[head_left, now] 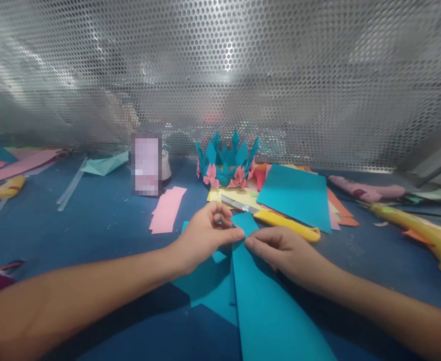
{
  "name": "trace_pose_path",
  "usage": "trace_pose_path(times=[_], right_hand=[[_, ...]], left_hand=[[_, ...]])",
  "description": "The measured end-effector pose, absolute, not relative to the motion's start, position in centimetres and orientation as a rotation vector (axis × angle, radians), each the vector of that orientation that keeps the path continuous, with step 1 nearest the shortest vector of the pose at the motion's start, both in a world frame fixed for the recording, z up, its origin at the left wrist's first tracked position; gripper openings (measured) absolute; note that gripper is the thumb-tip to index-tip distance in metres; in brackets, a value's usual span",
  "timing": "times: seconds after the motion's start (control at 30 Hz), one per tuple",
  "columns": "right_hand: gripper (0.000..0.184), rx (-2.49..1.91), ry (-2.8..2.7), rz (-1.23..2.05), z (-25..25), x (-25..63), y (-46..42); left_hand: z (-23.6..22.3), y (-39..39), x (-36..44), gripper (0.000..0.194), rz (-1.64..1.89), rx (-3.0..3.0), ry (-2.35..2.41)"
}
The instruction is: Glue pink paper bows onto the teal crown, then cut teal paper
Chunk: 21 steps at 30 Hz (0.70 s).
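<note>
A long teal-blue paper strip (269, 316) runs from the table's near edge up between my hands. My left hand (205, 233) pinches the strip's left edge near its far end, the thumb lying against the paper. On the opposite edge, the thumb and fingers of my right hand (278, 249) are pressed together on the same strip. More teal paper pieces (209, 281) lie beneath, partly covered by the strip and my left hand. Just beyond my fingers rests a yellow box cutter (288, 224) with its blade out. Behind it stands a teal paper crown (224, 173) with pink paper flowers.
Stacked coloured sheets (295, 195) lie right of the crown. Farther right are a yellow glue gun (412, 228) and a pink one (367, 190). Pink paper strips (169, 210), a pixelated upright rectangle (146, 165) and clear glue sticks (72, 183) are left. A perforated metal panel (220, 75) closes the back.
</note>
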State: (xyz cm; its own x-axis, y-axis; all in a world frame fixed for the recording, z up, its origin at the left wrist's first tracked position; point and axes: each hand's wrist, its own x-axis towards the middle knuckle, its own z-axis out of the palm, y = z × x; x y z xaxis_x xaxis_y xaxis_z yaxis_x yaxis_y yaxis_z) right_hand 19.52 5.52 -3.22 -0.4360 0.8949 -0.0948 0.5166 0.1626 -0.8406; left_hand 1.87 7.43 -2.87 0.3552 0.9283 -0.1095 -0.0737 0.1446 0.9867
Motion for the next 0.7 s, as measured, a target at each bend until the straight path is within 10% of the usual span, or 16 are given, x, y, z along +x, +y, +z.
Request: trace_pose_path(times=[0.7], right_hand=[[0.046,-1.289,-1.661,1.606,-3.65,19.93,5.65]], left_hand=[[-3.15,7.97,1.33,0.036,0.996,1.275,0.851]])
